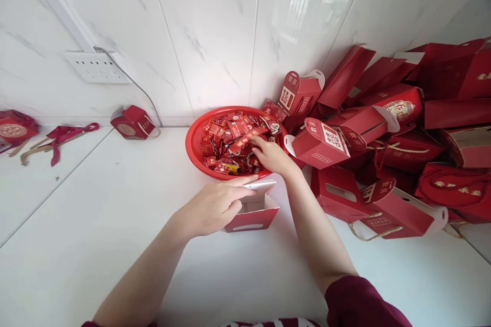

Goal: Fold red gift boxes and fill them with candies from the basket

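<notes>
My left hand (213,207) grips the upper flap of a small red gift box (251,222) on the white surface, with its fingers over the white edge. The box top is open and its pale inside shows. My right hand (270,156) reaches over the rim of a red plastic basket (195,156), fingers apart and touching a long red packet (245,141) on the heap. Many red-wrapped sweets (220,138) fill the basket, and one yellow-wrapped sweet (232,168) lies near its front. Whether the packet is pinched is hard to see.
Red gift boxes (320,145) are piled on the right, some with rope handles. A single red box (132,122) stands at the back left, near dark red ribbons (63,138) and another box (15,127). A grey cable (132,79) runs down the tiled wall from a socket strip (97,67).
</notes>
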`<control>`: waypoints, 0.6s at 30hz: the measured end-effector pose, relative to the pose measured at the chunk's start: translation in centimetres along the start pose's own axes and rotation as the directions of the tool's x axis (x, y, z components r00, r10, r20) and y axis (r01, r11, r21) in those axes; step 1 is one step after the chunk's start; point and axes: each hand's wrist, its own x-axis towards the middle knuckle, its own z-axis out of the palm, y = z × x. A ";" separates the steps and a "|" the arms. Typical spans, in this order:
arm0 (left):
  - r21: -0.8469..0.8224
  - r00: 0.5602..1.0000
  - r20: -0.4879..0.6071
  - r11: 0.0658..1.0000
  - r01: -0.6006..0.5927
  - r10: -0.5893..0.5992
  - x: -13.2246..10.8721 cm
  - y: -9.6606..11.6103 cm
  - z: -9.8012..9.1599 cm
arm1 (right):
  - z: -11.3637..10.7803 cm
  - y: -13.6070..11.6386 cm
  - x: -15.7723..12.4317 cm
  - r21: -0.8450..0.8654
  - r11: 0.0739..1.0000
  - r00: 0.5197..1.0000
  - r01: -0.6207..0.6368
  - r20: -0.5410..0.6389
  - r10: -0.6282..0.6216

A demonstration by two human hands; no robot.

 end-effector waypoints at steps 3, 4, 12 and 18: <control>-0.005 1.000 -0.013 1.000 0.014 -0.014 0.0 0.2 0.0 | -1.3 -0.4 -0.7 0.142 0.960 0.954 0.240 -0.215 -0.207; -0.011 1.000 -0.015 1.000 0.020 -0.020 -0.1 0.2 0.0 | -1.7 -0.5 -0.9 0.151 0.950 0.935 0.272 -0.273 -0.225; -0.033 1.000 -0.023 0.999 0.020 -0.020 -0.2 0.4 0.0 | -1.1 1.0 -0.8 -0.079 0.990 0.986 -0.113 -0.132 0.102; 0.003 0.999 -0.033 1.000 0.021 -0.021 -0.3 0.2 0.1 | 0.4 1.3 -0.3 -0.123 0.983 0.989 -0.136 0.043 0.143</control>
